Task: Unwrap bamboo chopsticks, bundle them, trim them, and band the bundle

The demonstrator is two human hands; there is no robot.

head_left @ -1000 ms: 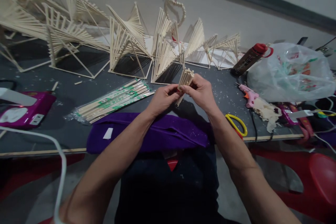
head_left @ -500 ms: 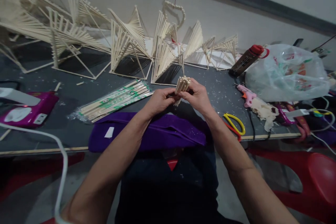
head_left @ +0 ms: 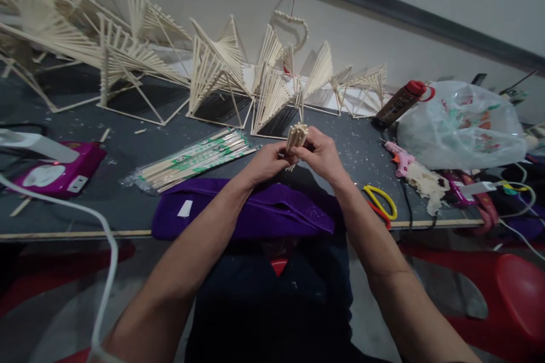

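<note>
A bundle of short wooden sticks (head_left: 297,136) stands nearly upright between my two hands, above the table's front part. My left hand (head_left: 269,162) is closed around its left side, low down. From the right, my right hand (head_left: 318,150) grips the same bundle, thumb across the front. The lower ends of the sticks show a little beneath the fingers. A purple cloth (head_left: 255,215) lies under my wrists along the table edge. Left of my hands is a clear plastic packet of wooden chopsticks (head_left: 196,160) with green print.
Behind stands a row of twisted stick structures (head_left: 219,76). To the right are a brown bottle with a red cap (head_left: 398,105), a plastic bag (head_left: 462,125), a pink glue gun (head_left: 400,160) and yellow-and-orange handles (head_left: 383,202). A magenta power strip (head_left: 63,173) with a white cable sits left.
The camera view has shifted slightly, so the table items sit a little differently in frame. Both hands keep their hold on the stick bundle, with only slight finger movement.
</note>
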